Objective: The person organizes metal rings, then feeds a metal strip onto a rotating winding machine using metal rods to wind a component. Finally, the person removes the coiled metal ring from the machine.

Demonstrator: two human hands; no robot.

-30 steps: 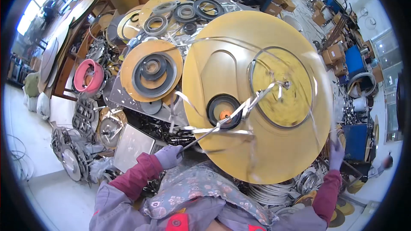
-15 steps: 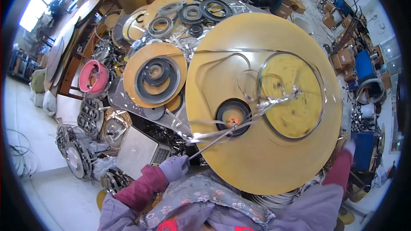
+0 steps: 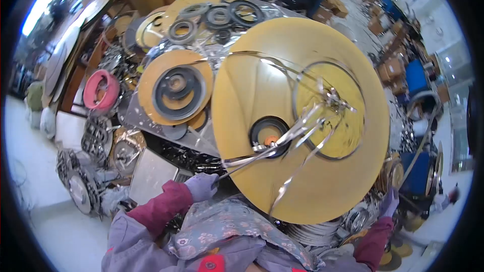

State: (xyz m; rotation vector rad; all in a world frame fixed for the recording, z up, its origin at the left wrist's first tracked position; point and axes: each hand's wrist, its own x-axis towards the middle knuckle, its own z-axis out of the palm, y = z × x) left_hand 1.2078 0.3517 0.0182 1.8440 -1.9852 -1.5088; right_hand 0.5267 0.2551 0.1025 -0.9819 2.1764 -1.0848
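Observation:
My left hand (image 3: 202, 187), in a pale purple glove, is closed around a thin metal rod (image 3: 237, 167) that reaches over the large yellow disc (image 3: 322, 191). The rod's far end is near a small black ring (image 3: 270, 137) with an orange centre. Shiny metal strips (image 3: 302, 136) cross the disc and bunch over a yellow inner circle (image 3: 348, 133). My right hand (image 3: 388, 202), gloved too, is low beyond the disc's right edge; its fingers are too blurred to read.
A smaller orange disc (image 3: 149, 85) with grey rings lies to the left. Beyond it is a pink ring (image 3: 89, 92). A silver scale (image 3: 150, 174) stands by my left forearm. Coiled metal strip (image 3: 315, 234) lies below the large disc.
The metal strips have shifted and now trail down across the disc's lower part. My right hand has come back into clearer view, lower down. My left hand still holds the rod.

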